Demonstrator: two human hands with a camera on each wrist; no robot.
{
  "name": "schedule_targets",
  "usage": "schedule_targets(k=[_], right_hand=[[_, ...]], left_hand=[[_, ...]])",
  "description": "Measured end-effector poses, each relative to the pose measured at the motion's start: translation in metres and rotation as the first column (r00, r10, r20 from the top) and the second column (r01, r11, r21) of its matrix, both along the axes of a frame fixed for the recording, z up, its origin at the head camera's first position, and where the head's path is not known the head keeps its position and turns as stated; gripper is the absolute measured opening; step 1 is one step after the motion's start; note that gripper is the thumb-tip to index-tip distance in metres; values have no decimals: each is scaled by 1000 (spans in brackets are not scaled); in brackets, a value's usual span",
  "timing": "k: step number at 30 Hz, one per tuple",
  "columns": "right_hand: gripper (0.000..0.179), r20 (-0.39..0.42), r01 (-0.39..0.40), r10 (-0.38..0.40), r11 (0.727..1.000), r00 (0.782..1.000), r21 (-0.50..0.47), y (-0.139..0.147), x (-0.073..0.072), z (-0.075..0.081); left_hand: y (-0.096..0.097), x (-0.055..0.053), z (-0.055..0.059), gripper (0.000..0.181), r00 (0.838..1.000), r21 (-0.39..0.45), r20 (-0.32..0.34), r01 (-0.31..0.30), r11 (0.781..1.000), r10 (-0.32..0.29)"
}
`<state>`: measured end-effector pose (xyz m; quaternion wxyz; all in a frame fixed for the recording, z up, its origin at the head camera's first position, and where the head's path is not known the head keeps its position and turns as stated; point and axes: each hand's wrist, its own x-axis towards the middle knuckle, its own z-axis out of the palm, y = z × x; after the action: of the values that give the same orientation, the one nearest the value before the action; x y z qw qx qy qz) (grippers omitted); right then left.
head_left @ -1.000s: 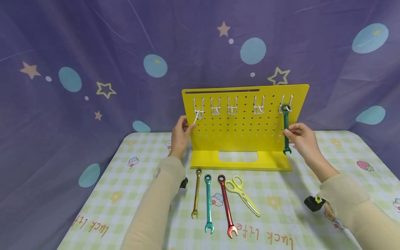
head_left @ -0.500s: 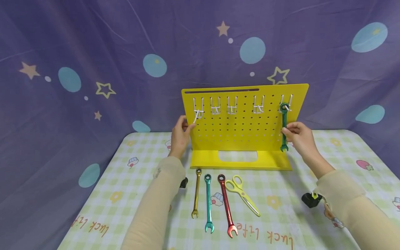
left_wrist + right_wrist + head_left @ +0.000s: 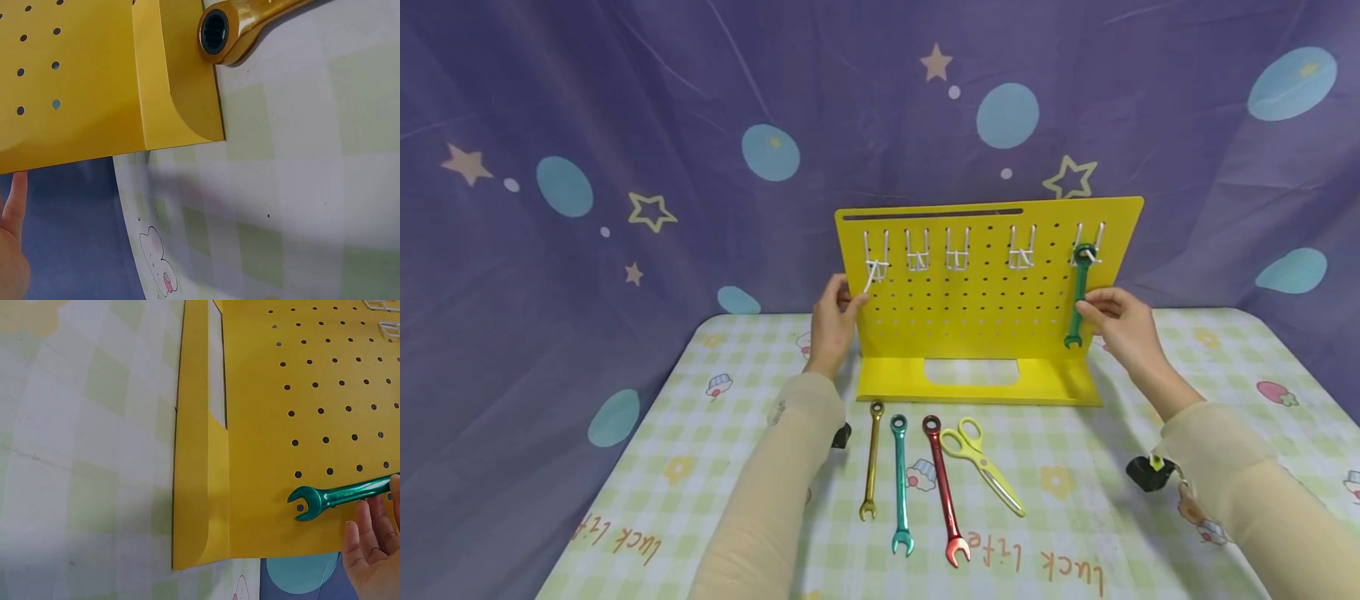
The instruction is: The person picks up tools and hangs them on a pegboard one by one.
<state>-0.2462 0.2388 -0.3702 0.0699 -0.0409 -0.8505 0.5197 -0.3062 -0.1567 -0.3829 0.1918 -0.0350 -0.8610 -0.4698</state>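
A dark green combination wrench hangs by its ring end at the rightmost white hook, whose tip shows through the ring. My right hand pinches the shaft between thumb and fingers. The open-ended jaw points down, close in front of the yellow pegboard; in the right wrist view that end of the green wrench lies near the board's holes. At the board's left edge, my left hand grips it, thumb toward the front. Its other fingers are partly hidden behind the board.
On the checked tablecloth before the board lie a gold wrench, a teal wrench, a red wrench and yellow scissors. Several more white hooks line the board's upper part. A purple curtain hangs behind.
The green wrench's lower end has swung left and up toward the board, the right hand shifting slightly left with it. The left hand keeps its place on the board's edge.
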Motion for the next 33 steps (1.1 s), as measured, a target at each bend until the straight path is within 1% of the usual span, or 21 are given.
schedule_targets(k=[3,6,9,11,15,18,20,23,28,33], right_hand=[[53,-20,-7,7,1000,1000,-1,2,1,-1],[50,-65,-17,16,1000,998,-20,4,3,-5],[47,-107,-23,19,999,994,-41,4,10,-7],[46,-120,-32,26,998,992,-45,1,15,-9],[45,-106,-60,58,998,993,-18,-8,28,-10],[44,-91,-105,106,994,990,19,-16,36,-13],[44,-86,-137,140,990,986,46,-22,41,-16],[42,-79,-185,190,981,979,60,-29,47,-20],[33,-60,-235,241,968,969,90,-43,58,-28],[27,-39,-285,290,954,956,93,-59,69,-37]], left_hand=[[0,0,0,28,1000,-2,-2,0,1000,0],[0,0,0,28,1000,-2,-3,1,1000,-1],[0,0,0,28,1000,-2,-3,2,1000,-2],[0,1,0,28,1000,-2,-2,2,1000,-2],[0,1,0,28,1000,-2,8,4,1000,-4],[0,1,1,28,1000,-6,11,0,1000,1],[0,1,1,28,1000,-11,10,-7,1000,7],[0,1,1,28,1000,-11,9,-10,1000,10],[0,0,0,27,1000,-3,10,-4,1000,4],[0,2,1,28,1000,-8,11,-8,1000,8]])
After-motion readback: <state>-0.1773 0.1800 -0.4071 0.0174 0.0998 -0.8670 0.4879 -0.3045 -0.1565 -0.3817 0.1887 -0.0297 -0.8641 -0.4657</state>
